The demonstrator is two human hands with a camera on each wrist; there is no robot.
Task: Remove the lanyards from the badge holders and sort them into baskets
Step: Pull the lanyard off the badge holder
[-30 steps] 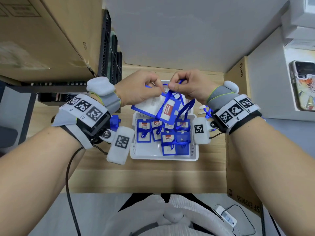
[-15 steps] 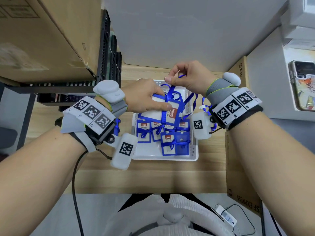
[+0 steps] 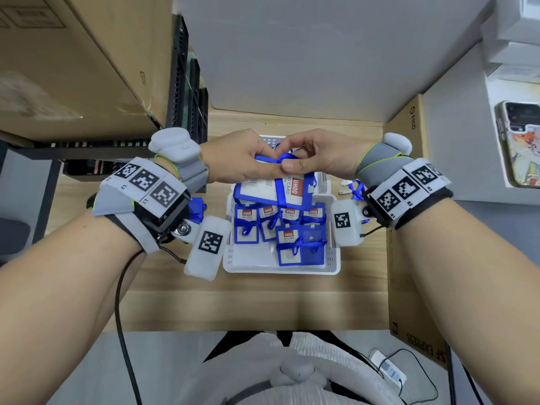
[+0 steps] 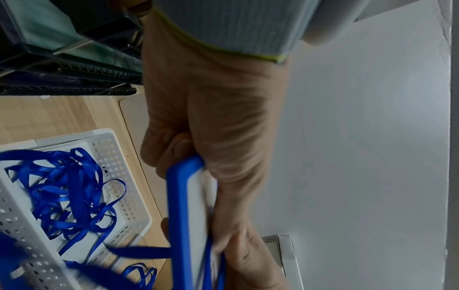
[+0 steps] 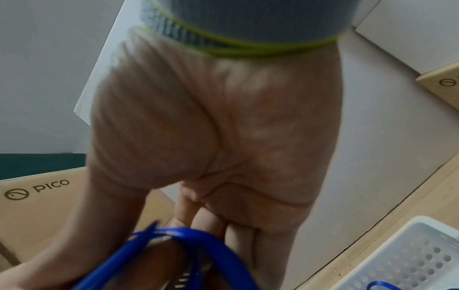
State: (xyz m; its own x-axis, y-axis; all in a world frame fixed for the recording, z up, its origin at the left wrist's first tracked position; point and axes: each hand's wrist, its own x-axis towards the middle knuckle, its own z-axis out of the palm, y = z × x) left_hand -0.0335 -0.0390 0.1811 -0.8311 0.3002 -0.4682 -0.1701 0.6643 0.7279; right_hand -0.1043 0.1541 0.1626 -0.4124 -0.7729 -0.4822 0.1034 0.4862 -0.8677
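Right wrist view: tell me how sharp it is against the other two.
Right wrist view: motion-blurred, right hand and lanyard smeared. Left wrist view: sharper, badge holder slightly soft, foreground basket blurred. Head view: crisp, evenly lit, edges bent by the wide lens.

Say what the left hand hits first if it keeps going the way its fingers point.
Probably the right hand: the left hand points at it, fingertips nearly meeting over the lanyard. Depth is unclear.
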